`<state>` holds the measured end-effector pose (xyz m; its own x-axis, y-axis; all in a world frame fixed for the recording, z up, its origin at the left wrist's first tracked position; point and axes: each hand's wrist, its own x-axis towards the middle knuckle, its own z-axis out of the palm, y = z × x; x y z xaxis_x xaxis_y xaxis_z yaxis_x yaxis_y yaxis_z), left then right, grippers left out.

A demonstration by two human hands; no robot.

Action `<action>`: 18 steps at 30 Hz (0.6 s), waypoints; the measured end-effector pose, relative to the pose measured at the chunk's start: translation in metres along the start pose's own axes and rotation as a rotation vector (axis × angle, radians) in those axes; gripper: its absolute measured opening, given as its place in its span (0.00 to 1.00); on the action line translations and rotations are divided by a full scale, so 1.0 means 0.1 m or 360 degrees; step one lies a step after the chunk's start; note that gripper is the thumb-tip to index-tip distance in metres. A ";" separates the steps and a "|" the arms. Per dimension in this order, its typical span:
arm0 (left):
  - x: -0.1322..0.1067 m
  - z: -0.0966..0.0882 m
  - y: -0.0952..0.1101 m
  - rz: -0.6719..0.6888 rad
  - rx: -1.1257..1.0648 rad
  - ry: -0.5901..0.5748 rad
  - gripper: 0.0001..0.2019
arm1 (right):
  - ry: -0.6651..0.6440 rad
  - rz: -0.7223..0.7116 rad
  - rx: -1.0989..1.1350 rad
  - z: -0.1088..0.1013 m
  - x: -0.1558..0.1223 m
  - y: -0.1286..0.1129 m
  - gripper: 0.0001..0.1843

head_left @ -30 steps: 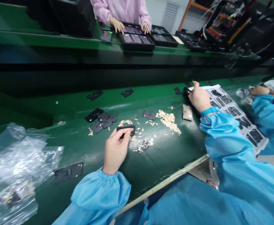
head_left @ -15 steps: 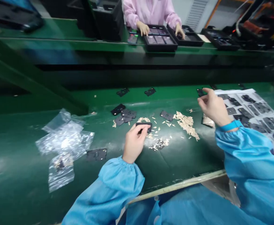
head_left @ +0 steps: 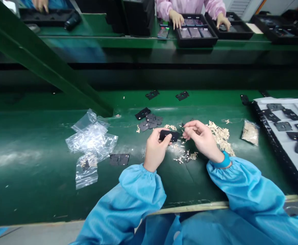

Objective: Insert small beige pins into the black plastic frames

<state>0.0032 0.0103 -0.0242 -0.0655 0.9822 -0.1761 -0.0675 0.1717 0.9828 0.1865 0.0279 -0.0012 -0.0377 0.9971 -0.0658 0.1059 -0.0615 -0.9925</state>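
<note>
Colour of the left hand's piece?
The piece is black, clearest in the head view.

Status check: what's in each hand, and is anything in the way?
Left hand holding a flat black piece. Right hand close beside it, contents unclear. Pale shreds scattered on the green bench around both hands, nothing blocking.

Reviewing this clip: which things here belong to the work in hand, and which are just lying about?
In use: left hand gripping a black rectangular plastic piece; right hand just beside it.

Lying about: crumpled clear plastic bags; flat black plate; heap of pale chips; clear pouch of pale chips.
</note>
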 end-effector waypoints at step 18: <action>-0.05 0.05 0.11 -0.0264 -0.0107 -0.0078 0.11 | -0.0078 0.0189 -0.0027 0.07 -0.20 -0.04 0.09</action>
<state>0.0076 0.0072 -0.0126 0.0002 0.9436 -0.3310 -0.1398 0.3278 0.9344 0.1795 0.0083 0.0033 -0.0722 0.9795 -0.1882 0.1290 -0.1780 -0.9755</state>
